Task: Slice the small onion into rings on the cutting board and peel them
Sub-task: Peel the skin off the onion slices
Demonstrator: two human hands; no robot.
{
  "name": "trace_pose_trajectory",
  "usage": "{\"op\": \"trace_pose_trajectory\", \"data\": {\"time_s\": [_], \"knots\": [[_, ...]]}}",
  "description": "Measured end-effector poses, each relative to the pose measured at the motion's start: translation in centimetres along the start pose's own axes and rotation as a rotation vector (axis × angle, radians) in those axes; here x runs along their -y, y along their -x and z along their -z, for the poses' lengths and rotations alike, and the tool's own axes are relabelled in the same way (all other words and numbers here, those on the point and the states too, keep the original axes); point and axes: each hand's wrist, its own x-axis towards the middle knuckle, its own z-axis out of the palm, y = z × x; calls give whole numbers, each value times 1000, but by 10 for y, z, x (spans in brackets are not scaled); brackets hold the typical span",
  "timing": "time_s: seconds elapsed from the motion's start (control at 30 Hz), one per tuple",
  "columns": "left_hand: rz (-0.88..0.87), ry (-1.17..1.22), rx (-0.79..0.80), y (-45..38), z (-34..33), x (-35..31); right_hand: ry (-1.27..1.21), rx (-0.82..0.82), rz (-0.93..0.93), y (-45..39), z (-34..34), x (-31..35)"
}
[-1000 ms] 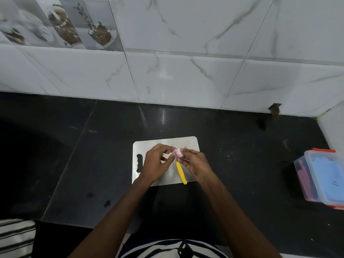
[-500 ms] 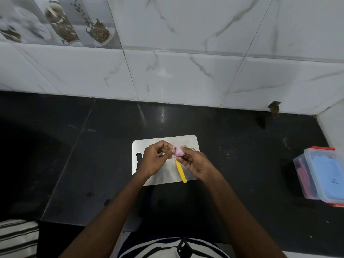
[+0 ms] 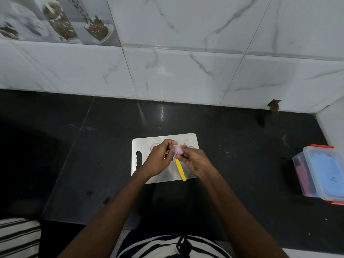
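Small pink onion piece (image 3: 177,150) was pinched between your left hand (image 3: 158,161) and right hand (image 3: 195,162) above the grey cutting board (image 3: 188,139); some rings (image 3: 154,146) lay cut, so peeling seemed unfinished.

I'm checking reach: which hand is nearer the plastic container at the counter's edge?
Right. The right hand is over the cutting board, on the side toward the plastic container; the left hand is farther away.
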Motion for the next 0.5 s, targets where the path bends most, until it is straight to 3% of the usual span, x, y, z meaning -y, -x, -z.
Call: {"op": "trace_pose_trajectory", "data": {"time_s": [0.1, 0.27, 0.5], "knots": [[-84, -108, -102, 0, -10, -3, -9, -46, 39, -2, -1, -3], [-15, -243, -304, 5, -42, -16, 43, -108, 105, -3, -1, -9], [98, -215, -350, 6, -56, -14, 123, -227, 170, 4, 3, -7]]}}
